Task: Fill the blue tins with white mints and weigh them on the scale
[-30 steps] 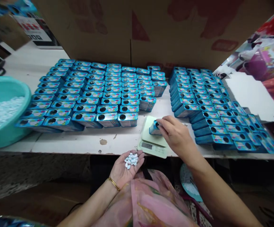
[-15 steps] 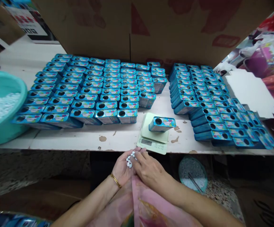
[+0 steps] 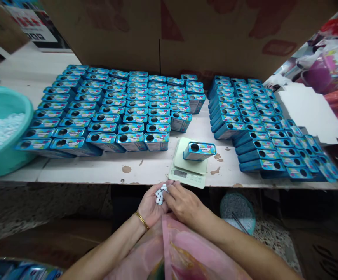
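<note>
You are holding a small heap of white candies (image 3: 159,195) in your left hand (image 3: 151,206), palm up and cupped, just in front of the scale (image 3: 190,165). Your right hand (image 3: 183,204) is lying over it, fingertips pinching at the candies; how many they grip, I cannot tell. One blue tin (image 3: 198,151) is standing on the scale, its round hole open, so by my judgement this tin is not finished. To the left of the scale many open tins (image 3: 113,109) are waiting in rows; to the right of it another group of tins (image 3: 259,128) is lying. Far left of the scale, a green basin (image 3: 0,132) is holding more candies.
</note>
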A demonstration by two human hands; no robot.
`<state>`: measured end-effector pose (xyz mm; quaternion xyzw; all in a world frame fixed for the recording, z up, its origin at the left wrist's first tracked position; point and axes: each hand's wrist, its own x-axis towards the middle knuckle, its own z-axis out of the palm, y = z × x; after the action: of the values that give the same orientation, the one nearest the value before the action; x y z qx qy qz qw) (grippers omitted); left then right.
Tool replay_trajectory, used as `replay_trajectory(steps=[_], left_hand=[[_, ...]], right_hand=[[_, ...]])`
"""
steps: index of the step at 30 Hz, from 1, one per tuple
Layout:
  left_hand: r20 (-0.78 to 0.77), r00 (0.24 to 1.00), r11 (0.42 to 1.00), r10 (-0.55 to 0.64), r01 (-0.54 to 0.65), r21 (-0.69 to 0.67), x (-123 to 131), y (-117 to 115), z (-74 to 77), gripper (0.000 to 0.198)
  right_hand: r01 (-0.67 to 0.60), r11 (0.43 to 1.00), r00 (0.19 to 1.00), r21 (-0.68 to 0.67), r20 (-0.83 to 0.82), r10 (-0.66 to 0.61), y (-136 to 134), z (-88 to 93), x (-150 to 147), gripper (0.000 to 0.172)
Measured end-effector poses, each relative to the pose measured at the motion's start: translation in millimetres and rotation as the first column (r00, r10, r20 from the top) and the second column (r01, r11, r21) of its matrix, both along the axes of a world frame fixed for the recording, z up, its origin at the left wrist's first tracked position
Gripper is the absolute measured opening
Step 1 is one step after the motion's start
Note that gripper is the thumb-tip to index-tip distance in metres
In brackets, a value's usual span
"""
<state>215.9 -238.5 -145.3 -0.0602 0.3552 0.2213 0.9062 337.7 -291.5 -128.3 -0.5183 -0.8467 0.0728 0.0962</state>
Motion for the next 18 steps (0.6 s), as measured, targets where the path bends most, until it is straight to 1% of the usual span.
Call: replay_trajectory(steps=[2,5,7,9,11,14,16,18], left_hand=[[-0.012,1.0,0.999,0.026,-0.026,-0.023,1.4,1.8,1.2,0.018],[0.014,0.997,0.996,0.07,-0.069,-0.057,6.3,7.9,8.3,0.015],[0.064,0.993,0.995,0.101,-0.099,-0.031,11.6,13.8,15.4,0.016],[0.114,0.986,0.992,0.122,-0.126,0.026,18.6,19.8,23.2,0.017],[0.143,0.982,0.988,0.121,-0.133,0.074,26.6,25.0,30.7,0.018],[0.146,0.986,0.99,0.077,-0.093,0.106,37.4,30.1,39.3,0.02],[0.129,0.99,0.991,0.056,-0.071,0.113,41.1,31.7,42.7,0.021],[0.116,0.991,0.991,0.061,-0.074,0.112,41.0,31.6,43.8,0.022]], right_hand=[[-0.013,1.0,0.999,-0.021,-0.051,0.012,1.5,1.1,3.6,0.024],[0.026,0.999,0.991,-0.046,-0.13,-0.032,8.2,8.9,12.1,0.019],[0.074,0.997,0.966,-0.023,-0.246,-0.077,16.2,18.3,21.3,0.017],[0.128,0.991,0.918,0.025,-0.381,-0.109,26.7,31.5,34.1,0.017],[0.191,0.979,0.877,0.073,-0.46,-0.137,38.1,46.7,49.6,0.016],[0.276,0.953,0.861,0.122,-0.473,-0.189,54.4,65.0,73.2,0.015],[0.303,0.944,0.87,0.133,-0.443,-0.217,63.0,70.5,86.4,0.015],[0.314,0.94,0.883,0.134,-0.405,-0.237,68.5,71.4,96.4,0.016]])
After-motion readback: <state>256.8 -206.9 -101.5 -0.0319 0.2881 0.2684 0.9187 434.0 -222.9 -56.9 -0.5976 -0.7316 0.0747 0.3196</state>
